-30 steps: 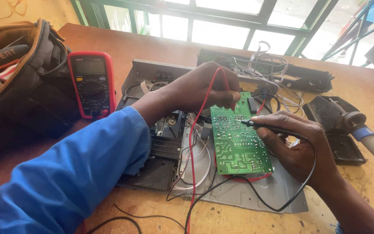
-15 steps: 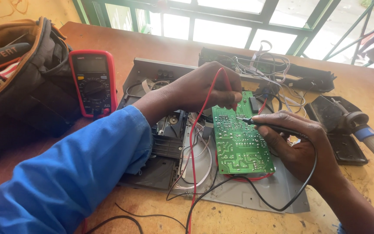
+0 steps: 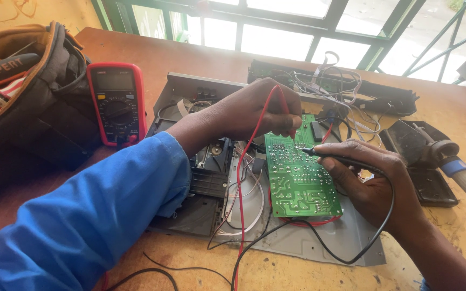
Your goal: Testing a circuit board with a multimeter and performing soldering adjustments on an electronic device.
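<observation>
On the table point(image 3: 200, 51), at the left, a tool bag point(image 3: 22, 108) and the red multimeter point(image 3: 117, 105) lie. Your left hand point(image 3: 254, 110) pinches the red probe point(image 3: 292, 131) on the green circuit board point(image 3: 300, 172) — which rests tilted over the opened device point(image 3: 200, 183) — and your right hand point(image 3: 370, 180) keeps a closed grip on the black probe point(image 3: 324, 155), its tip touching the board.

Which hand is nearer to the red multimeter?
Left. The left hand holds the red probe at the green circuit board's top edge, right of the multimeter. The right hand, with the black probe, lies beyond the board.
</observation>
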